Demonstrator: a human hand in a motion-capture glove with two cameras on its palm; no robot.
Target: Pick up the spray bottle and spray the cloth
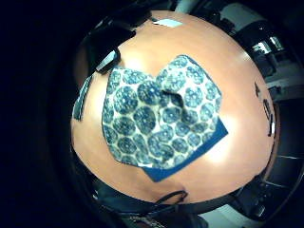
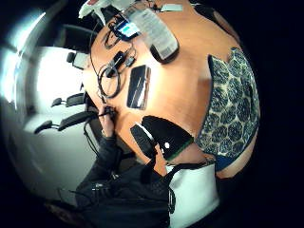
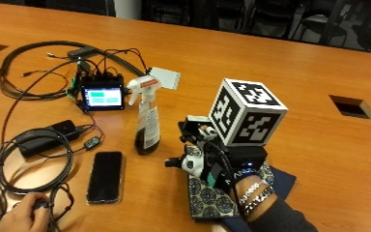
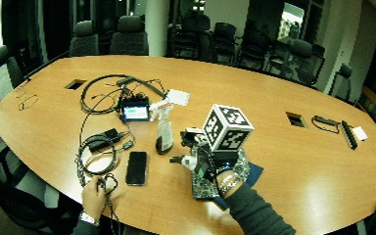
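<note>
spray bottle (image 3: pixel 146 121) upright beside phone (image 3: pixel 104 176) | right hand (image 3: pixel 212 166) over cloth (image 1: pixel 159 118) | grip unclear

Between the gloved right hand (image 3: pixel 214 166) and the spray bottle (image 3: pixel 148 116) lies a short strip of bare table (image 3: pixel 249 58), with nothing standing in it. The bottle stands upright, its trigger head turned right toward the hand. Just left of the bottle's base a black phone (image 3: pixel 105 176) lies flat, and farther left a power brick (image 3: pixel 44 137) and looped cables (image 3: pixel 18 164) crowd the near-left edge. Behind the bottle a small lit screen (image 3: pixel 103 96) with its cable tangle closes the far-left side. The patterned cloth (image 1: pixel 159 116) lies flat under the hand. The far and right sides stay open, broken by a recessed port (image 3: pixel 351 106).
</note>
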